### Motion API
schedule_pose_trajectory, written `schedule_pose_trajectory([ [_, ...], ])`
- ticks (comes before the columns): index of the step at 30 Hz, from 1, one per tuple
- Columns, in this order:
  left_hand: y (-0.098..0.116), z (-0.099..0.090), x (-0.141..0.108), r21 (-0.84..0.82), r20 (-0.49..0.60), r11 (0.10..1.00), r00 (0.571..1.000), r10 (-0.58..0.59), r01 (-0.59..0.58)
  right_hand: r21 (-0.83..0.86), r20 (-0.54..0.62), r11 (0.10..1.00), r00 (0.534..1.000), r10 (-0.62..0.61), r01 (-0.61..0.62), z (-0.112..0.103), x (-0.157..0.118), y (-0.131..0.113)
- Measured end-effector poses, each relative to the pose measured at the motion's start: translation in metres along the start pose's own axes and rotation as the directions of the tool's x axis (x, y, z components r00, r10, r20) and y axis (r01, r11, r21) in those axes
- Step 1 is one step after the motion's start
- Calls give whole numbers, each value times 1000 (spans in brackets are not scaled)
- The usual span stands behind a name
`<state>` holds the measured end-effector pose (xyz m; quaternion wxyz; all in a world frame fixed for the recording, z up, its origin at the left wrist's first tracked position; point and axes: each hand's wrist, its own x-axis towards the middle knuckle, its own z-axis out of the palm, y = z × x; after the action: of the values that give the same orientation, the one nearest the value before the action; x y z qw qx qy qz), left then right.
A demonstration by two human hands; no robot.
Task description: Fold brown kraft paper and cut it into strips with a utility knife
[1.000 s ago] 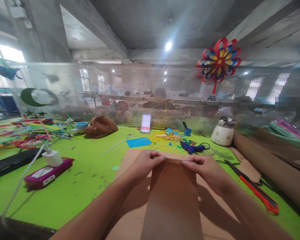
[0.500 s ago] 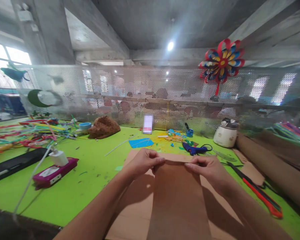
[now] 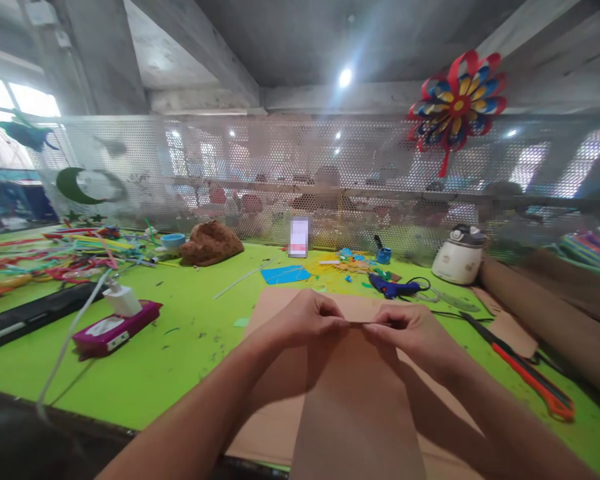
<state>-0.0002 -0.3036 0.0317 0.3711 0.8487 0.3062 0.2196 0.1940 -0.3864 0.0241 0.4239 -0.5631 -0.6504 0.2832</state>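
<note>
A strip of brown paper (image 3: pixel 357 407) runs from the bottom edge of the view up to both hands. My left hand (image 3: pixel 313 320) pinches its far edge between thumb and fingers. On the same edge, a short gap away, my right hand (image 3: pixel 407 330) pinches too. Between the thumbs the edge shows as a thin, dark line, apparently folded. Beneath lies a larger brown sheet (image 3: pixel 273 413) on the green tabletop, with shadows of the hands and arms across it. The fingertips behind the paper are hidden.
At right lie a red-handled tool (image 3: pixel 533 383), a blue glue gun (image 3: pixel 395 287) and a white jar (image 3: pixel 457 257). A purple power strip (image 3: pixel 117 330) with a plugged-in charger is at left. Behind stand a brown lump (image 3: pixel 213 243), a blurred phone-like screen (image 3: pixel 299 237) and a perforated panel (image 3: pixel 260 153).
My hands have drawn closer together along the paper's edge, the left one shifting right. The exposed edge between them is shorter and thinner. The view has tilted slightly.
</note>
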Motion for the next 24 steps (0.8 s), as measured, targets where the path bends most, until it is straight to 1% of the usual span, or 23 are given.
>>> schedule_pose_trajectory([
  [5,-2,-2,-2,-138,70,990,997,38,-28,13,45,1000,999,-3,3,-3,1,2],
  [11,0,1,-4,-194,111,981,993,37,-15,91,124,996,992,-15,4,-7,2,3],
  [14,1,5,-3,-176,110,984,993,44,-24,104,152,995,988,-4,-11,-6,1,2],
  [17,1,7,-2,-173,117,985,992,48,-27,73,162,997,987,-20,8,-4,1,3],
  [19,0,7,-1,-148,116,989,992,45,-27,42,137,998,990,-44,38,-2,1,4],
  [22,-2,4,0,-45,94,998,994,47,-43,8,79,998,995,-59,58,-1,1,5],
  [24,-4,1,0,1,95,998,993,63,-64,-16,63,997,996,-69,70,-1,1,5],
])
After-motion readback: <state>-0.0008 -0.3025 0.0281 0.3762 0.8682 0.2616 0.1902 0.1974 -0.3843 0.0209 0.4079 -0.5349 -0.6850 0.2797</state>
